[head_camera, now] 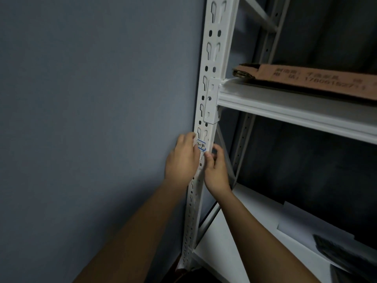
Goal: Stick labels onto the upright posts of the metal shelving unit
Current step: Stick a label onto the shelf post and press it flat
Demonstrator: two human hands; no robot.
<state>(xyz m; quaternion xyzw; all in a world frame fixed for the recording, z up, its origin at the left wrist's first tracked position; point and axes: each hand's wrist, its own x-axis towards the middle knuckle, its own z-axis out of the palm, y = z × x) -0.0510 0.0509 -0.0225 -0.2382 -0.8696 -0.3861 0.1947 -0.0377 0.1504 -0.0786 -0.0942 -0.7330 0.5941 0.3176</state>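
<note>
The left hand [182, 158] presses its fingers on the label [201, 145] against the post [212, 64] while the right hand [216, 168], fingers loosely curled, apparently steadies its edge, probably to smooth it flat.

Two hands, the left hand [182, 158] and the right hand [216, 170], are at one white slotted upright post [210, 82]. One label [202, 145] with a blue border is on that post. A second, greyer upright post [244, 129] stands behind. Two shelves show: the upper shelf [295, 107] carries one flat cardboard piece [310, 80]; the lower shelf [234, 242] carries one white sheet [302, 219].
</note>
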